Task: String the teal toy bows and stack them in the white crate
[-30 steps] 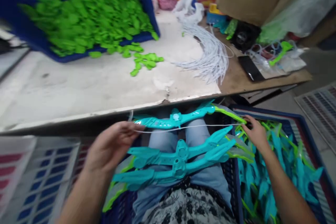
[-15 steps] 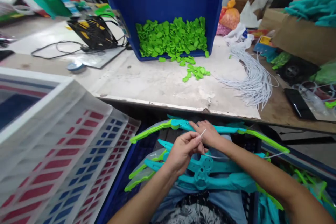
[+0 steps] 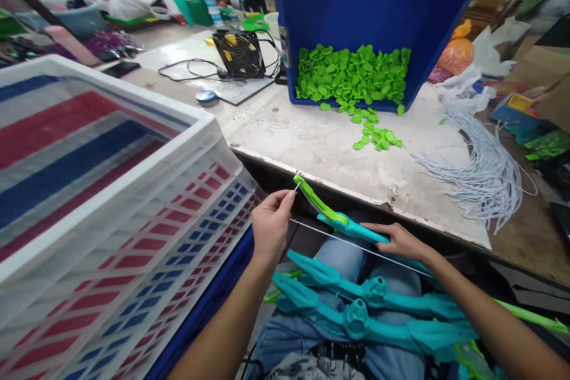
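My left hand (image 3: 271, 222) pinches the end of a white cord (image 3: 356, 244) at the green tip (image 3: 312, 195) of a toy bow. My right hand (image 3: 398, 240) grips the turquoise middle (image 3: 363, 233) of that bow, its fingers wrapped over it. The cord runs slanting below the bow, from near my left hand toward my right wrist. Two more turquoise bow bodies (image 3: 378, 292) (image 3: 356, 319) lie across my lap, below the held one.
A tipped blue bin (image 3: 351, 6) holds green pieces (image 3: 356, 74), some spilled on the table (image 3: 276, 130). White cords (image 3: 490, 166) lie at right. A white crate (image 3: 200, 130) stands left, a black fan (image 3: 240, 53) behind.
The view has swung left. My left hand has carried the cord end left to the bow's green tip. My right hand still holds the bow, which now slopes down to the right.
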Motion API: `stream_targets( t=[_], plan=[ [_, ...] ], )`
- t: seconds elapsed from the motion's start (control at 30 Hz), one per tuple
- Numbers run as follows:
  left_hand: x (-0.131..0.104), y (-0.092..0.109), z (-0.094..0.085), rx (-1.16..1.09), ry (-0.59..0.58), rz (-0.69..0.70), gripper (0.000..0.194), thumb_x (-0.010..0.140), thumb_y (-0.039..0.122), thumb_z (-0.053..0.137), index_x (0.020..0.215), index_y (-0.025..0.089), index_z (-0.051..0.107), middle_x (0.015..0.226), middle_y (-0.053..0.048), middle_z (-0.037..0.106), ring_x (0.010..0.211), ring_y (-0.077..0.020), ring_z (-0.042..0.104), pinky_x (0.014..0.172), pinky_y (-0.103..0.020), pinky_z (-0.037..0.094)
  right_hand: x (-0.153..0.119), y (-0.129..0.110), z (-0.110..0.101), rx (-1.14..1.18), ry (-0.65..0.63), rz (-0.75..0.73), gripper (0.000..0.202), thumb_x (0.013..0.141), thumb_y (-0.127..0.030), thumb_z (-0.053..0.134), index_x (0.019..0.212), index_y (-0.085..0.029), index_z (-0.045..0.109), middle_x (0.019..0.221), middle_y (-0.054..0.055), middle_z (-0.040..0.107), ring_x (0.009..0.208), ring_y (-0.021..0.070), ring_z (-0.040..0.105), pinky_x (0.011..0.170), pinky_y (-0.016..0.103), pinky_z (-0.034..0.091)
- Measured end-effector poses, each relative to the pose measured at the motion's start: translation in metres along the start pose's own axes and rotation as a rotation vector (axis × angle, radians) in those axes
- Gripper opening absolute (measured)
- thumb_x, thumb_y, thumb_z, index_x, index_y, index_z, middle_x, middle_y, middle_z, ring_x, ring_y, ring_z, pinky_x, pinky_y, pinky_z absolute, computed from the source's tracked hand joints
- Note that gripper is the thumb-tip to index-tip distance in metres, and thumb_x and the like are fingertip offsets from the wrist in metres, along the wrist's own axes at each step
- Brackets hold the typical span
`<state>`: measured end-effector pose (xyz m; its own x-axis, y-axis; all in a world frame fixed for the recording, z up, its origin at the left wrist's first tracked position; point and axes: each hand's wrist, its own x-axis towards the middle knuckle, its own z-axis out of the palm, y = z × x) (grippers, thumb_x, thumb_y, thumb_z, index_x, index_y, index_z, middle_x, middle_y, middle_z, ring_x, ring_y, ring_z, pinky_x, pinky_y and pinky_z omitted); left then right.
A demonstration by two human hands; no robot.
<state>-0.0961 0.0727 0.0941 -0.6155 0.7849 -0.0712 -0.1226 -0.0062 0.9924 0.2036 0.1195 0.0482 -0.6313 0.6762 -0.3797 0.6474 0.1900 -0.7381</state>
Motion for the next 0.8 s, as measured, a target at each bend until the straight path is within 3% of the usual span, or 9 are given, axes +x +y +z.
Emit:
stream_targets(
  t=[0.17, 0.33, 0.47, 0.6, 0.67, 0.73, 0.8],
  plan=[
    [0.009, -0.002, 0.002, 0.136, -0.023, 0.052, 0.025, 0.069, 0.038, 0.069, 0.077, 0.015, 0.073, 0.058, 0.002, 0.059, 0.053, -0.0100, 0.049, 0.051, -0.022, 0.036, -0.003, -0.002, 0.000, -0.009, 0.009, -0.001, 0.063, 0.069, -0.021, 0.052, 0.131, -0.026, 0.057, 0.067, -0.006, 0.061, 0.051, 0.0093, 0.037, 0.050, 0.020, 0.030],
    [0.015, -0.005, 0.000, 0.163, -0.062, 0.064, 0.024, 0.070, 0.037, 0.068, 0.078, 0.015, 0.072, 0.059, 0.001, 0.060, 0.055, -0.0112, 0.051, 0.052, -0.022, 0.038, -0.005, -0.005, 0.001, -0.028, 0.042, -0.011, 0.063, 0.068, -0.019, 0.052, 0.130, -0.026, 0.058, 0.073, -0.005, 0.068, 0.051, 0.0103, 0.044, 0.051, 0.021, 0.036],
    [0.017, -0.007, 0.003, 0.175, -0.099, 0.122, 0.022, 0.075, 0.036, 0.066, 0.080, 0.015, 0.067, 0.058, 0.003, 0.054, 0.053, -0.0092, 0.046, 0.050, -0.020, 0.035, -0.006, -0.006, 0.005, -0.049, 0.051, -0.010, 0.064, 0.069, -0.017, 0.053, 0.132, -0.027, 0.056, 0.082, -0.005, 0.072, 0.056, 0.0125, 0.053, 0.056, 0.022, 0.043],
    [0.012, -0.005, 0.009, 0.175, -0.125, 0.191, 0.033, 0.075, 0.031, 0.067, 0.104, 0.017, 0.057, 0.053, 0.010, 0.038, 0.049, -0.0076, 0.038, 0.049, -0.018, 0.031, -0.013, -0.008, 0.012, -0.133, 0.115, -0.085, 0.059, 0.074, -0.019, 0.056, 0.133, -0.029, 0.055, 0.096, 0.000, 0.073, 0.075, 0.0194, 0.064, 0.070, 0.027, 0.050],
    [0.009, -0.004, 0.010, 0.236, -0.120, 0.208, 0.031, 0.076, 0.030, 0.066, 0.103, 0.017, 0.058, 0.053, 0.010, 0.034, 0.048, -0.0078, 0.036, 0.050, -0.019, 0.031, -0.017, -0.010, 0.014, -0.220, 0.132, -0.135, 0.053, 0.081, -0.025, 0.056, 0.134, -0.029, 0.054, 0.101, 0.004, 0.072, 0.085, 0.0223, 0.066, 0.075, 0.031, 0.052],
    [0.005, -0.004, 0.009, 0.309, -0.089, 0.221, 0.021, 0.078, 0.031, 0.062, 0.094, 0.016, 0.061, 0.052, 0.009, 0.034, 0.048, -0.0081, 0.037, 0.051, -0.019, 0.032, -0.016, -0.019, 0.014, -0.333, 0.200, -0.194, 0.045, 0.085, -0.033, 0.057, 0.130, -0.028, 0.057, 0.106, 0.008, 0.070, 0.092, 0.0245, 0.065, 0.080, 0.035, 0.053],
    [0.002, -0.005, 0.006, 0.357, -0.060, 0.227, 0.019, 0.079, 0.031, 0.059, 0.090, 0.016, 0.062, 0.052, 0.008, 0.035, 0.048, -0.0085, 0.037, 0.050, -0.020, 0.031, -0.008, -0.037, 0.013, -0.411, 0.353, -0.282, 0.037, 0.089, -0.038, 0.055, 0.123, -0.025, 0.062, 0.107, 0.010, 0.068, 0.096, 0.0252, 0.063, 0.084, 0.039, 0.052]
  ],
)
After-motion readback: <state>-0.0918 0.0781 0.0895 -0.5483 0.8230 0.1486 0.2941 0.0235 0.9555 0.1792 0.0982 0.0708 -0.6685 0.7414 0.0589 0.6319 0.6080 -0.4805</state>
